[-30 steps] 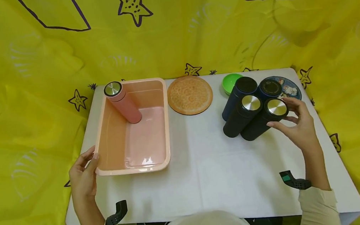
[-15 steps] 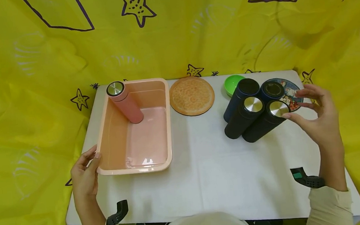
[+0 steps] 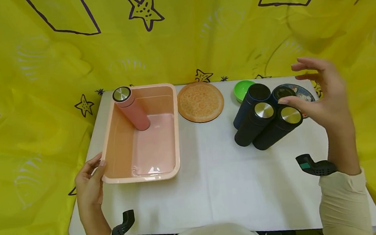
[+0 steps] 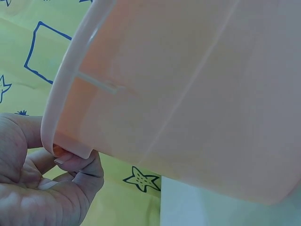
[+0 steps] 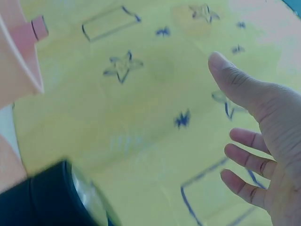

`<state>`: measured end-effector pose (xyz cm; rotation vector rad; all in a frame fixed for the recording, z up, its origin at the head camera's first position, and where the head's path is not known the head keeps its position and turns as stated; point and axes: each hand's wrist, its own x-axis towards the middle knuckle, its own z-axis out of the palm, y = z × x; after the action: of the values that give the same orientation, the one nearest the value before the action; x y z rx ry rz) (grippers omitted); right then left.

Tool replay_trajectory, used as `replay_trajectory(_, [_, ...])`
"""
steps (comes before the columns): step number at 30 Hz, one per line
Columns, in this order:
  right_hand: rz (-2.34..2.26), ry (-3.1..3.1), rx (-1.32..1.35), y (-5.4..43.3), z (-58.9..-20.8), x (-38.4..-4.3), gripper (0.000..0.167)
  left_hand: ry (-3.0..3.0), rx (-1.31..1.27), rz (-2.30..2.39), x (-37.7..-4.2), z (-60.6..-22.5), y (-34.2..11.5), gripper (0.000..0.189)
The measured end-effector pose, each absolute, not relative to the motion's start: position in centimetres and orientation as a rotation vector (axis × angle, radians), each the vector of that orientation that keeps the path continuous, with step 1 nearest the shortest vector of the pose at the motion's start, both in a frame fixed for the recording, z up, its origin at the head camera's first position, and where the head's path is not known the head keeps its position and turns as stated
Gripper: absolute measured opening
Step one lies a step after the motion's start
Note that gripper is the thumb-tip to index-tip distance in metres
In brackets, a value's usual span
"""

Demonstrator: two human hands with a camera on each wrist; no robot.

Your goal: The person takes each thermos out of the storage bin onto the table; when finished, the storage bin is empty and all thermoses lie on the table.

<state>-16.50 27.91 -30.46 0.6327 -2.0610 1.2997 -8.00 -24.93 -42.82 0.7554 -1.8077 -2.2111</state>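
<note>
My left hand (image 3: 90,185) grips the near left corner of a peach plastic basin (image 3: 172,133), thumb over the rim and fingers curled beneath it, as the left wrist view shows. Inside the basin a pink thermos (image 3: 135,114) stands in the far left part. My right hand (image 3: 328,94) hovers above a cluster of dark thermoses, its fingers spread and nothing between them. Two black thermoses with silver lids, the left one (image 3: 250,127) and the right one (image 3: 273,130), stand in front. Behind them are two navy thermoses, one (image 3: 245,107) at left, the other (image 3: 284,92) partly hidden by my thumb.
A round brown board (image 3: 201,102) lies beside the basin at the table's back. Behind the thermoses sit a green bowl (image 3: 242,89) and a patterned round plate (image 3: 301,92), partly covered by my right hand. White cloth covers the table (image 3: 227,188); a yellow curtain (image 3: 180,32) surrounds it.
My right hand has let go of the front right black thermos, drawn off to the right, then risen over the back thermoses. The left hand keeps its grip on the basin.
</note>
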Motion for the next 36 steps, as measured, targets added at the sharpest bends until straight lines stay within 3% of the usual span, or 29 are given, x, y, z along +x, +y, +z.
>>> replay_trajectory(8, [1.303,-2.069,0.854,24.1,-30.0,-18.2,0.098,-1.818,0.778,-2.205,-7.9,-43.0,-24.9,0.035])
replay_trajectory(15, [1.318,-2.162,1.018,19.8,-30.5,-20.3,0.084,-1.825,0.789,-2.188,-7.8,-43.0,-24.9,0.037])
replay_trajectory(20, [1.319,-2.174,1.131,16.3,-30.9,-22.2,0.088,-1.839,0.809,-2.183,-7.7,-42.9,-25.0,0.039])
replay_trajectory(36, [1.172,-2.455,1.434,5.4,-33.1,-27.2,0.080,-1.795,0.799,-2.200,-8.1,-42.8,-24.8,0.037])
